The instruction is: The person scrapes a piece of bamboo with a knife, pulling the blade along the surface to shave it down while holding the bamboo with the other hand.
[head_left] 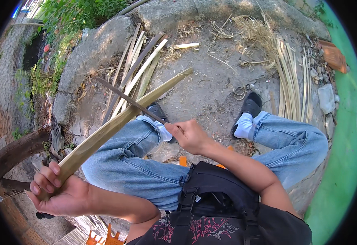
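Note:
My left hand [62, 192] is closed round the near end of a long pale bamboo strip [105, 131], which slants up and away to the right across my left knee. My right hand [190, 136] grips a long, narrow dark knife [115, 90] near my left shin. The handle is mostly hidden in my fingers. Its blade points to the far left and crosses the strip at a steep angle around mid-length, seeming to touch it. Behind the blade a bundle of split strips [141, 67], mostly pale with a darker one among them, lies on the ground.
Another bundle of pale strips [289, 79] lies at the right, below a heap of curled shavings [254, 34]. A concrete ledge [90, 51] curves along the far left. A thick branch [19, 153] stands at the left, a green surface [346, 134] at the right. My sandalled feet rest between the bundles.

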A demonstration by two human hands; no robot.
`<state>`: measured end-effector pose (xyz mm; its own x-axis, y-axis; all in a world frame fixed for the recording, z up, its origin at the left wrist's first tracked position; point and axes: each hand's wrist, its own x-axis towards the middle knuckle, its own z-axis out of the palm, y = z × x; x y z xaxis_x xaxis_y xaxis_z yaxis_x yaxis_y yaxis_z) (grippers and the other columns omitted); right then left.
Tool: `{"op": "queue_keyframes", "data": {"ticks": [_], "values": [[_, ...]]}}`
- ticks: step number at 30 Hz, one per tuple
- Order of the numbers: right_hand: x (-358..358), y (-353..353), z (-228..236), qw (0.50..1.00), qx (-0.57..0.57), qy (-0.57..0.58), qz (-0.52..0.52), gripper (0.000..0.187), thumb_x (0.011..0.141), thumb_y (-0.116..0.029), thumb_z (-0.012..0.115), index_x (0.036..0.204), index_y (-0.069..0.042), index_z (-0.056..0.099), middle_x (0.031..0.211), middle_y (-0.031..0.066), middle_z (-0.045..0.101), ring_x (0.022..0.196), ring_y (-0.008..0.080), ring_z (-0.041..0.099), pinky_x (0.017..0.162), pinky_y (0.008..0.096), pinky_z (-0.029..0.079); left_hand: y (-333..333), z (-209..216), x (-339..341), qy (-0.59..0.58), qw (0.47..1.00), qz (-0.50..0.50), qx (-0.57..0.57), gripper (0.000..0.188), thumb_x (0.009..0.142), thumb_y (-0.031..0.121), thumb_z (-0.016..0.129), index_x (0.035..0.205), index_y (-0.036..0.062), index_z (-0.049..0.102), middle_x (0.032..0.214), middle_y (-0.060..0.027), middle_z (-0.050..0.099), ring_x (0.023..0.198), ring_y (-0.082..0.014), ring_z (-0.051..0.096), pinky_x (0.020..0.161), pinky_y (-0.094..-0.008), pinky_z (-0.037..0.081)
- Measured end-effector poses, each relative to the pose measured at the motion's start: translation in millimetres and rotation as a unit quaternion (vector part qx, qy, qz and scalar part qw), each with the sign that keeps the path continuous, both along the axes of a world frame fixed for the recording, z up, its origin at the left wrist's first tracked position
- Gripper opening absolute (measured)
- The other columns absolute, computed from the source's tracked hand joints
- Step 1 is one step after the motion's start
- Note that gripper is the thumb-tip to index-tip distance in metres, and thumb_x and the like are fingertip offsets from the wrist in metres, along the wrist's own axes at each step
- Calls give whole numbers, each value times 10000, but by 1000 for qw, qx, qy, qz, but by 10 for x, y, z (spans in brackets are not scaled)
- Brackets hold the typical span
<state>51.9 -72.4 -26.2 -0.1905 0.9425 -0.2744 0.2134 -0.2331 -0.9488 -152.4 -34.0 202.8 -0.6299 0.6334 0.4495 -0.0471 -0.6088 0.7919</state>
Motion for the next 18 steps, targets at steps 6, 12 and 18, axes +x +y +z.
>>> {"op": "queue_keyframes", "data": {"ticks": [6, 12, 18], "values": [[450, 125, -934, 966, -209, -129, -80, 648, 912, -513, 412, 596, 43, 518, 460, 166, 396, 434, 201, 366, 451, 380, 313, 64, -48, -34, -3, 999, 31, -8, 252, 877, 240, 484, 667, 117, 420, 563, 15, 266, 504, -111, 258, 557, -294, 309], [208, 43, -1215, 991, -73, -36, -103, 654, 914, -498, 415, 524, 23, 485, 428, 138, 389, 424, 207, 314, 441, 392, 293, 151, -75, -123, -1, 999, 43, -8, 258, 871, 229, 495, 654, 119, 410, 566, 14, 271, 502, -113, 255, 542, -292, 301], [264, 263, -1228, 996, -11, -45, -76, 716, 900, -559, 402, 481, 18, 467, 421, 117, 385, 405, 210, 350, 435, 402, 312, 123, -69, -240, -7, 999, 35, -8, 254, 860, 222, 511, 651, 109, 422, 565, 8, 280, 501, -113, 255, 538, -295, 291]]}}
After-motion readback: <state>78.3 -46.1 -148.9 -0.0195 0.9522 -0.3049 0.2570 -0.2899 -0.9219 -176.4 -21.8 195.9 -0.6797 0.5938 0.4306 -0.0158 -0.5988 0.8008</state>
